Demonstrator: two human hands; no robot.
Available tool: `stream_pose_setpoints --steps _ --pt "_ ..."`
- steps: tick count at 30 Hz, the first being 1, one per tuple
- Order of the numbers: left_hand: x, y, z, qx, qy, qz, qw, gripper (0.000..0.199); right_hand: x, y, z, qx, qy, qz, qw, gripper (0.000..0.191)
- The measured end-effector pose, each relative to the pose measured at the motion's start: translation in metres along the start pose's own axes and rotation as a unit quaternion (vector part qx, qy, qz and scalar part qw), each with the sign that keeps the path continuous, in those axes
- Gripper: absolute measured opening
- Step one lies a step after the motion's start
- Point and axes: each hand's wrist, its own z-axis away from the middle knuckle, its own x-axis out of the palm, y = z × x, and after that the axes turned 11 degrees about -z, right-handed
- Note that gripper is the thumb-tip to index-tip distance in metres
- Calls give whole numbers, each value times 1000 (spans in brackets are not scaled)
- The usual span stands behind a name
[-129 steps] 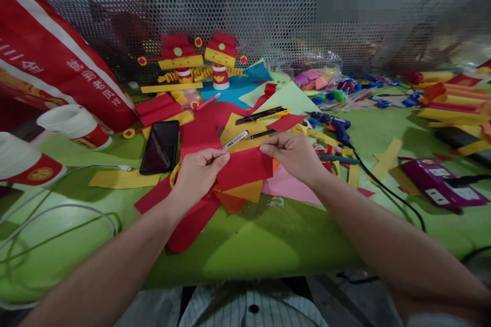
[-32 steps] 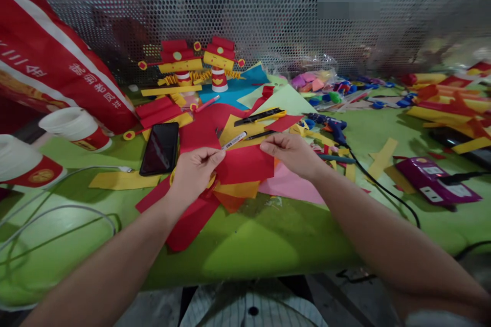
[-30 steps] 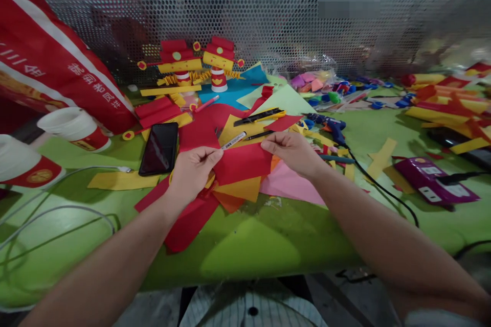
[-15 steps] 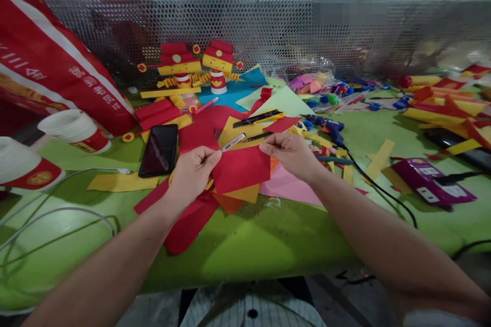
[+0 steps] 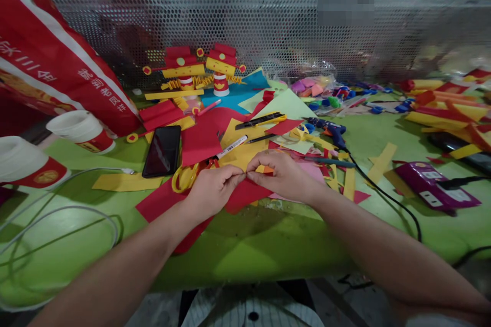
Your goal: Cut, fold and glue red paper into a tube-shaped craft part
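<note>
My left hand (image 5: 217, 186) and my right hand (image 5: 282, 176) meet fingertip to fingertip over the heap of paper. Both pinch the upper edge of a red paper sheet (image 5: 251, 193), which hangs below my fingers and is partly hidden by them. Beside my left hand lie yellow-handled scissors (image 5: 186, 178), their blades covered. A white marker (image 5: 232, 147) rests just beyond my fingers on yellow paper (image 5: 240, 159). Further back are a yellow-and-black utility knife (image 5: 261, 120) and a black pen (image 5: 263, 138).
A black phone (image 5: 162, 150) and stacked paper cups (image 5: 82, 130) are on the left. Two paper figures (image 5: 220, 69) stand at the back. To the right are a blue glue gun (image 5: 332, 130) with its cord, paper scraps (image 5: 349, 181) and a purple power strip (image 5: 437, 186).
My hands have come together from the two ends of the red paper sheet, meeting in the middle at its upper edge. The yellow scissor handles now show more.
</note>
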Motion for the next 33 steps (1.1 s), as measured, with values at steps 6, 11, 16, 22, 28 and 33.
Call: stream_pose_setpoints --steps 6,11,16,22,28,33 --pt "-1 0 0 -17 -9 30 999 18 1 1 -1 32 -9 -37 999 7" --pt "-1 1 -4 -68 -11 90 994 16 6 5 0 -4 31 40 999 8" --pt "1 4 -3 -82 -16 83 993 20 9 5 0 -15 31 59 998 8" --pt "-6 3 -2 -106 -7 44 993 21 1 6 0 21 26 38 999 7" --pt "-20 -8 -9 -168 7 46 985 23 -20 22 -4 54 43 -24 997 7" --pt "-26 -16 -13 -203 36 54 977 19 -35 38 -7 72 68 -42 994 8"
